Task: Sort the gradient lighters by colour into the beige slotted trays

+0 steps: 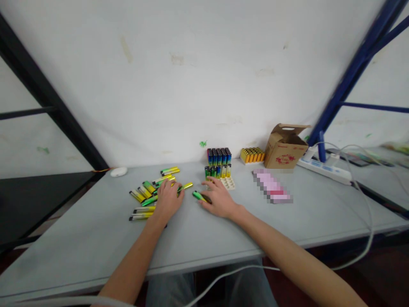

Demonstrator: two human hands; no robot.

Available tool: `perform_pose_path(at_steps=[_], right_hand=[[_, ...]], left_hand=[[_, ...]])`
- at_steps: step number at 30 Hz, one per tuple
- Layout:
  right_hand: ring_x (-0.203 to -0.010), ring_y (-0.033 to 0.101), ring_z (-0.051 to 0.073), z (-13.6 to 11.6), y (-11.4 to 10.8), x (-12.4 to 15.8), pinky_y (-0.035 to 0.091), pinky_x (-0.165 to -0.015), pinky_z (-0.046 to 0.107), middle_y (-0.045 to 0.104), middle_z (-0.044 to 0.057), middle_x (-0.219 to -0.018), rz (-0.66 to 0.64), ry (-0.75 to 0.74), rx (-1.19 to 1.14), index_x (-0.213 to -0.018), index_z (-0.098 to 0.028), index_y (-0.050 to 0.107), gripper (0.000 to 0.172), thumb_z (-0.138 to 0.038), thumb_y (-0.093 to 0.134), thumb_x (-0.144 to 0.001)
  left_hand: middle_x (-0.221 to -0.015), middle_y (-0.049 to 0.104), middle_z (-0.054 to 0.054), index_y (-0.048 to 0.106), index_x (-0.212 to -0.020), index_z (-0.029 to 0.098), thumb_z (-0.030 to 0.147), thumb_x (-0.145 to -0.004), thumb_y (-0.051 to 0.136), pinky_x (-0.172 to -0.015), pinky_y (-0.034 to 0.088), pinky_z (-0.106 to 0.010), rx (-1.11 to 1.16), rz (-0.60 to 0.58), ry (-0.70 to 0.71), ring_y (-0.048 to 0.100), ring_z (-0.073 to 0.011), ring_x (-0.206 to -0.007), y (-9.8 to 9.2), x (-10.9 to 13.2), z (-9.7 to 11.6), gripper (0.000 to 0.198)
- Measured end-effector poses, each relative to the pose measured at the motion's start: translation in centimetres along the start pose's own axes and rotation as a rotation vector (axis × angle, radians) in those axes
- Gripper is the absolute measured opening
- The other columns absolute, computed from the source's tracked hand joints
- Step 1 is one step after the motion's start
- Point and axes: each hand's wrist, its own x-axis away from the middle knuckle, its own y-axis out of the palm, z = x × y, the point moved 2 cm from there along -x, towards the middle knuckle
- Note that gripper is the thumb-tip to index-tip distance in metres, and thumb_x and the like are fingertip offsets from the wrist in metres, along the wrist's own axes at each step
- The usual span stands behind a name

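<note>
My left hand [168, 198] rests over a loose spread of green and yellow lighters [149, 186] on the table. Its thumb and fingers close round a yellow lighter [188, 186], whose end sticks out to the right. Across a small gap, my right hand [220, 198] curls round a green lighter [198, 195] with a dark end, held low near the tabletop. Just behind that hand sits a white tray [228, 183] with round holes. Upright lighters [218, 171] fill its rear rows, and my right fingers hide part of its front.
Against the wall stand blue lighters [219, 156] and a block of orange lighters or batteries [252, 155]. An open cardboard box [285, 149], a pixelated pink item [271, 185] and a power strip [326, 170] lie rightward. A white case [118, 171] is at back left; a cable [367, 238] crosses the front.
</note>
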Motion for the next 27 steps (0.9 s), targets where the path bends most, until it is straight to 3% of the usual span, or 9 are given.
perform_pose_path(at_steps=[4, 7, 10, 15, 20, 23, 27], right_hand=[[-0.132, 0.034, 0.031, -0.4, 0.1, -0.1, 0.030, -0.109, 0.047, 0.058, 0.011, -0.125, -0.053, -0.012, -0.046, -0.092, -0.018, 0.072, 0.013, -0.023, 0.065, -0.081], [-0.110, 0.051, 0.025, -0.4, -0.3, -0.2, 0.040, -0.098, 0.042, 0.064, 0.010, -0.104, -0.070, 0.007, -0.163, -0.092, -0.017, 0.067, 0.013, -0.015, 0.064, -0.080], [-0.087, 0.054, 0.019, -0.4, -0.7, -0.3, 0.045, -0.083, 0.034, 0.062, 0.006, -0.090, -0.016, 0.046, -0.335, -0.093, -0.018, 0.061, 0.012, -0.012, 0.058, -0.082], [-0.083, 0.052, 0.017, 0.7, -0.9, -0.9, 0.046, -0.074, 0.031, 0.057, 0.006, -0.094, 0.233, 0.315, -0.711, -0.107, -0.018, 0.053, 0.024, -0.027, 0.056, -0.085], [-0.077, 0.057, 0.015, 2.2, -1.8, -1.4, 0.050, -0.062, 0.028, 0.057, 0.001, -0.087, 0.225, 0.597, -1.277, -0.099, -0.022, 0.053, 0.027, -0.043, 0.058, -0.082], [-0.064, 0.055, 0.013, 2.6, -2.6, -1.3, 0.042, -0.046, 0.022, 0.058, -0.001, -0.080, 0.206, 0.688, -1.490, -0.093, -0.023, 0.049, 0.029, -0.044, 0.060, -0.077], [-0.044, 0.035, 0.008, 2.9, -3.0, -1.4, 0.024, -0.037, 0.018, 0.045, -0.006, -0.057, 0.196, 0.733, -1.604, -0.085, -0.021, 0.050, 0.024, -0.043, 0.055, -0.076]], left_hand=[[-0.105, 0.064, -0.012, 0.067, -0.089, 0.021, 0.031, -0.085, 0.050, -0.097, 0.042, -0.052, -0.006, 0.039, 0.031, 0.052, -0.0316, -0.112, 0.0, 0.0, 0.0, 0.019], [-0.104, 0.064, -0.013, 0.066, -0.089, 0.021, 0.032, -0.085, 0.050, -0.096, 0.042, -0.052, -0.012, 0.047, 0.040, 0.052, -0.0320, -0.112, 0.1, 0.0, -0.1, 0.020], [-0.105, 0.063, -0.014, 0.067, -0.091, 0.019, 0.033, -0.084, 0.050, -0.097, 0.042, -0.053, -0.014, 0.039, 0.043, 0.051, -0.0331, -0.112, 0.2, 0.0, -0.2, 0.023], [-0.104, 0.064, -0.013, 0.067, -0.090, 0.020, 0.034, -0.084, 0.051, -0.097, 0.042, -0.052, -0.018, 0.021, 0.050, 0.052, -0.0326, -0.111, 0.1, -0.2, -0.2, 0.022], [-0.103, 0.064, -0.012, 0.067, -0.091, 0.020, 0.034, -0.084, 0.050, -0.096, 0.043, -0.050, -0.026, 0.022, 0.049, 0.053, -0.0309, -0.108, 0.1, -0.2, -0.1, 0.023], [-0.102, 0.064, -0.012, 0.067, -0.090, 0.020, 0.034, -0.084, 0.050, -0.095, 0.044, -0.050, -0.017, 0.016, 0.045, 0.053, -0.0309, -0.107, 0.1, -0.2, -0.1, 0.023], [-0.104, 0.064, -0.013, 0.067, -0.091, 0.020, 0.033, -0.084, 0.050, -0.096, 0.043, -0.051, -0.010, 0.020, 0.029, 0.053, -0.0320, -0.110, 0.0, -0.2, 0.0, 0.023]])
